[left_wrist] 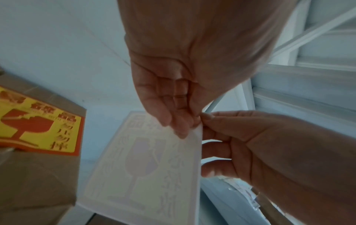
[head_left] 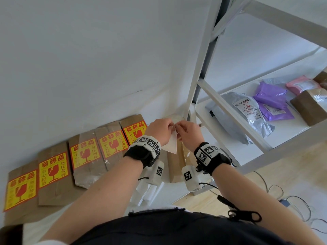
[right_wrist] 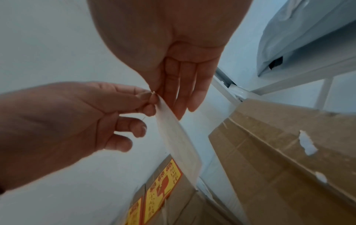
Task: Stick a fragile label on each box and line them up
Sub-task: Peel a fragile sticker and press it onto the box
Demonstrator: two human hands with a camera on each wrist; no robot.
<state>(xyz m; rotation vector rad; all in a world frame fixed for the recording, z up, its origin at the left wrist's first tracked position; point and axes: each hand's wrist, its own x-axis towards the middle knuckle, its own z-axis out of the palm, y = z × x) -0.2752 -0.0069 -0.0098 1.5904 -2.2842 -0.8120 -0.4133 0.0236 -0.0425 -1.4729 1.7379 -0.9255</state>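
parcel storeroom | white metal shelving [head_left: 228, 110] | bagged parcels [head_left: 254, 112] | labelled cardboard boxes [head_left: 53, 174]

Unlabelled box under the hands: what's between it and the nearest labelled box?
Nothing: in the right wrist view bare white surface separates the unlabelled box from the nearest labelled box.

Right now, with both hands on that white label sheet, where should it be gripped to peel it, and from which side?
At its top corner, from above. The label sheet hangs down with only that corner pinched between the left hand and right hand. Their fingertips meet there, so it is probably where the backing splits. Keep the lower part free above the unlabelled box.
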